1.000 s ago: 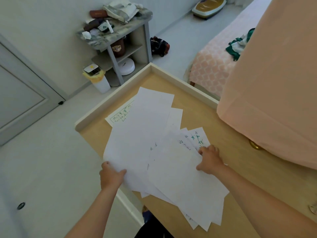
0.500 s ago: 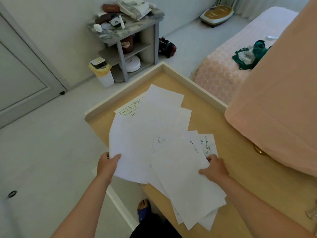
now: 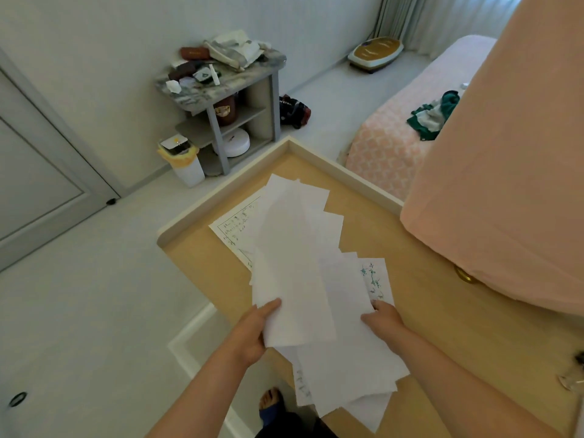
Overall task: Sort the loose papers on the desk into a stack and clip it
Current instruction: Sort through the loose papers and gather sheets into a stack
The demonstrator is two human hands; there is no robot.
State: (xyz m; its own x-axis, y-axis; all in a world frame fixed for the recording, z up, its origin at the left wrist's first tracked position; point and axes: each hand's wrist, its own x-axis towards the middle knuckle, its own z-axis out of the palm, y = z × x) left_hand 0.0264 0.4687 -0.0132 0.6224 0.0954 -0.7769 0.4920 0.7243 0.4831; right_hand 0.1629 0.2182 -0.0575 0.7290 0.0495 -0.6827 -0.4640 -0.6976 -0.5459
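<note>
We hold the papers (image 3: 300,263) fanned over the bench (image 3: 426,311), left hand (image 3: 252,333) pinching one edge, right hand (image 3: 384,320) gripping the other; light, floppy, slippery sheets, probably best squared by their edges.

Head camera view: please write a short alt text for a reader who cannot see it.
A left hand and a right hand grip a fanned, uneven bunch of white papers over a wooden desk. One handwritten sheet lies partly under them.
</note>
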